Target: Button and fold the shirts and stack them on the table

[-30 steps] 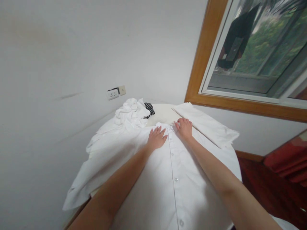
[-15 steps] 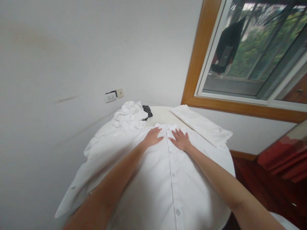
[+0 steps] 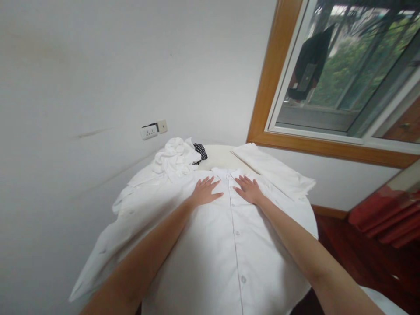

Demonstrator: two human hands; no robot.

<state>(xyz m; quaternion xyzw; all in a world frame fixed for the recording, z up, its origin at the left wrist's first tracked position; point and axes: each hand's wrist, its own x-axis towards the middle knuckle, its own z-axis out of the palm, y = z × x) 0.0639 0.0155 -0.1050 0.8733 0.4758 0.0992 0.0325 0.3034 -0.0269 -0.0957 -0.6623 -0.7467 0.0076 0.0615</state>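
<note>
A white button-up shirt (image 3: 216, 245) lies spread front side up over a round table, its collar at the far end and its button line running toward me. My left hand (image 3: 205, 192) rests flat on the shirt, left of the buttons and just below the collar, fingers spread. On the other side of the buttons, my right hand (image 3: 248, 190) also lies flat with fingers apart. Neither hand grips the cloth. One sleeve (image 3: 105, 245) stretches out to the left and hangs at the table's edge.
A crumpled white cloth pile (image 3: 177, 155) with a black-and-white striped piece (image 3: 200, 152) sits at the back left. Folded white cloth (image 3: 274, 168) lies at the back right. Behind the cream tabletop (image 3: 219, 156) stand the wall, a socket (image 3: 149, 131) and a wood-framed window (image 3: 259, 109).
My left hand has slid slightly left, away from the button line, and its fingers have spread more. The right hand has shifted only a little. The view has moved slightly.
</note>
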